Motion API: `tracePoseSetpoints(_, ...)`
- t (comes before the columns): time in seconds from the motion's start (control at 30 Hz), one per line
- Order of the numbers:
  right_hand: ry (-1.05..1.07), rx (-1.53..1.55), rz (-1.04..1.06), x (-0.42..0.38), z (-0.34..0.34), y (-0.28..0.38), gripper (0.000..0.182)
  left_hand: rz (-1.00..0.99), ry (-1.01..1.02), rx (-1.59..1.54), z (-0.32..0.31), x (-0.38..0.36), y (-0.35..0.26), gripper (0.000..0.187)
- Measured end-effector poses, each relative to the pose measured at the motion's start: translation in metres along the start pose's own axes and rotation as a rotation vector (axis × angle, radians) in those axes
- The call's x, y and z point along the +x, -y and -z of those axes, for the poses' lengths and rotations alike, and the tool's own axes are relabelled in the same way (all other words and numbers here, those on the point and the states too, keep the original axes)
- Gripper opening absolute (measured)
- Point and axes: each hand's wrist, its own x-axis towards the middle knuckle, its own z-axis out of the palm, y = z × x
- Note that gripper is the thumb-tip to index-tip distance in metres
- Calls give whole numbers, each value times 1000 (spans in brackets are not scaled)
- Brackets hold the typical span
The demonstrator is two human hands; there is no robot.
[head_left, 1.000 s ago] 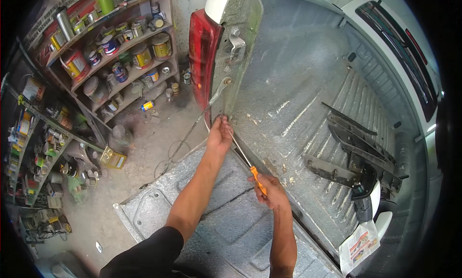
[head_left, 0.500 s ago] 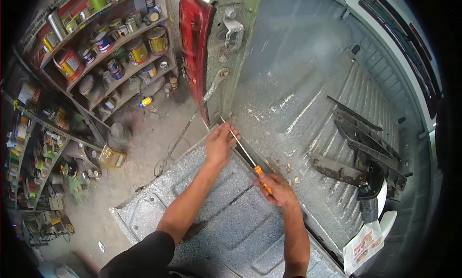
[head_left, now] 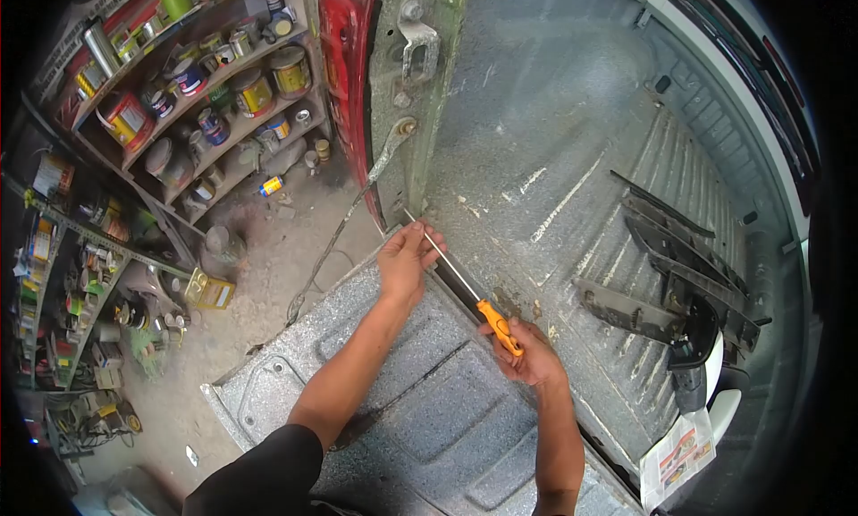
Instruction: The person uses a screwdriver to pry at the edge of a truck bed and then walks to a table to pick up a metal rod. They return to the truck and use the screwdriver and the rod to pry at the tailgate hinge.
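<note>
An orange-handled screwdriver [head_left: 497, 325] slants across the gap between the lowered tailgate [head_left: 429, 373] and the truck bed. Its handle rests in the fingers of my right hand [head_left: 532, 355], with much of the orange exposed. My left hand [head_left: 405, 264] pinches the thin shaft near the far end. The tip points at the foot of the bed's corner post [head_left: 399, 172]; whether it touches a screw there I cannot make out. Beside the post runs a red tail light [head_left: 349, 87]. A tailgate strap [head_left: 380, 166] is bolted to the post.
Dark trim pieces and a mirror [head_left: 697, 342] lie in the ribbed bed [head_left: 554, 221] at right, near a newspaper sheet [head_left: 677, 458]. Shelves [head_left: 234, 141] full of paint cans stand at left. A yellow tin [head_left: 208, 290] sits on the floor.
My right hand has shifted slightly down and right, and its grip has loosened, showing more of the orange handle. My left hand stays on the shaft. The view has shifted a little.
</note>
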Motion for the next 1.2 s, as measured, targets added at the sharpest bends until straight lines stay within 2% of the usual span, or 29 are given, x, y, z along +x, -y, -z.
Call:
tracePoseSetpoints(0.07, -3, -38, -28, 3, 0, -10, 36, 2, -2, -10, 2, 2, 2, 23)
tracePoseSetpoints(0.27, -263, -557, 215, 10, -3, -19, 25, 11, -24, -11, -1, -2, 3, 25)
tracePoseSetpoints(0.37, -444, -1251, 833, 12, -9, -26, 21, 0, -12, -6, -2, -2, 3, 26)
tracePoseSetpoints(0.47, -648, -1491, 771, 7, -19, -26, 24, 0, 9, 16, -4, -3, 1, 28)
tracePoseSetpoints(0.57, -612, -1290, 785, 4, -19, -25, 25, 9, 9, 17, -2, -3, 0, 28)
tracePoseSetpoints(0.67, -458, -885, 632, 2, -20, -28, 22, 40, -6, -42, -1, 0, -7, 25)
tracePoseSetpoints(0.87, -422, -755, 520, 0, -25, -33, 23, 114, -56, -231, 7, 18, -17, 23)
tracePoseSetpoints(1.17, -441, -827, 605, -7, -40, -26, 22, 200, -119, -410, 0, 31, -18, 18)
tracePoseSetpoints(1.2, -404, -659, 473, -10, -40, -23, 24, 206, -136, -422, -3, 31, -17, 17)
